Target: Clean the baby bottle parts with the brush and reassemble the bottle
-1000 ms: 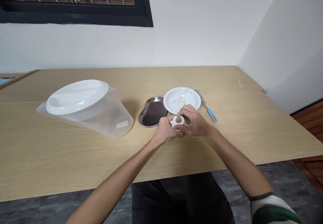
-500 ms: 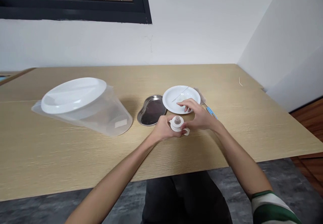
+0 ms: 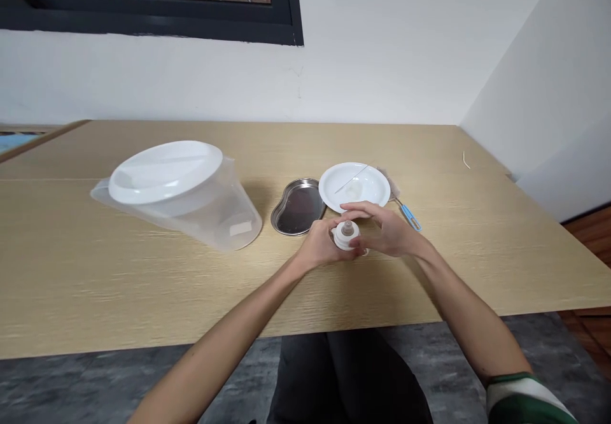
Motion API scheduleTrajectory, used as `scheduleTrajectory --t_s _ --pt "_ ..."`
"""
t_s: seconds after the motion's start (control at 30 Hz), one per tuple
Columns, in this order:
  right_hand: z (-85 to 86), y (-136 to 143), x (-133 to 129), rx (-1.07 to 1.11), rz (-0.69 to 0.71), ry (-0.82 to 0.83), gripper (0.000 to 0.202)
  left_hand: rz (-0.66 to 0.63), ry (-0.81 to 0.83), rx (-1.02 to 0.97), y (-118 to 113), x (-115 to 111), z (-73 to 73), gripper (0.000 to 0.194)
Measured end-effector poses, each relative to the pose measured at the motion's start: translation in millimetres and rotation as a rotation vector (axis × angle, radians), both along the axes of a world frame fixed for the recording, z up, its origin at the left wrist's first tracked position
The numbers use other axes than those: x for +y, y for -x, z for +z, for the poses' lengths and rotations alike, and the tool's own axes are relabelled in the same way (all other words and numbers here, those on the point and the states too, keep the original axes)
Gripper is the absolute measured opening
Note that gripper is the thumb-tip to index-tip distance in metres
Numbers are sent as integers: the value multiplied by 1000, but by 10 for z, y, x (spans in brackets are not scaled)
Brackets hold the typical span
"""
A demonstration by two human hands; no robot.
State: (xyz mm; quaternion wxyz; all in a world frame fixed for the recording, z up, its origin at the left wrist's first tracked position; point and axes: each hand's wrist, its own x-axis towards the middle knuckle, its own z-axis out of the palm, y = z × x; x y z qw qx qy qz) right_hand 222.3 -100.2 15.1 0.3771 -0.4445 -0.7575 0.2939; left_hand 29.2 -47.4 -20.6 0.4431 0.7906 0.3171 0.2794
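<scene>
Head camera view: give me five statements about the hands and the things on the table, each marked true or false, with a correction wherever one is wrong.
1. A translucent pitcher with a white lid is left of the metal tray. True.
2. The left hand holds a white bottle. True.
3. Both hands are at the pitcher. False: the right hand is at the bottle, as is the left.
4. The white plate lies between the metal tray and the blue-handled brush. True.
5. The metal tray is square. False: it is kidney-shaped, with a curved rim.
</scene>
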Motion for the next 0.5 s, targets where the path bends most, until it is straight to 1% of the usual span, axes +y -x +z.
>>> scheduleTrajectory --t_s 0.03,0.1,0.17,0.2,0.23,0.3,0.37,0.43,0.5 --pt "2 -5 -2 10 46 16 64 3 -19 5 1 5 -2 44" --pt "-24 24 8 24 79 3 83 11 -67 18 6 20 -17 33" --pt "-75 80 31 9 19 -46 105 11 -104 20 16 36 -39 24" --pt "-100 100 41 -14 -25 -67 112 5 -117 18 21 41 -48 23" --pt "-119 104 50 -45 -64 -75 114 1 -128 19 24 43 -54 24" --pt "-130 51 54 -107 -114 -58 107 8 -151 33 23 37 -53 26" --pt "-103 -67 46 -142 -136 -11 97 23 -165 61 11 22 -41 27" --pt "-61 -185 38 -146 -130 43 87 35 -171 78 -5 9 -26 29" --pt "-37 -231 38 -116 -94 57 79 38 -178 81 -15 5 -18 30"
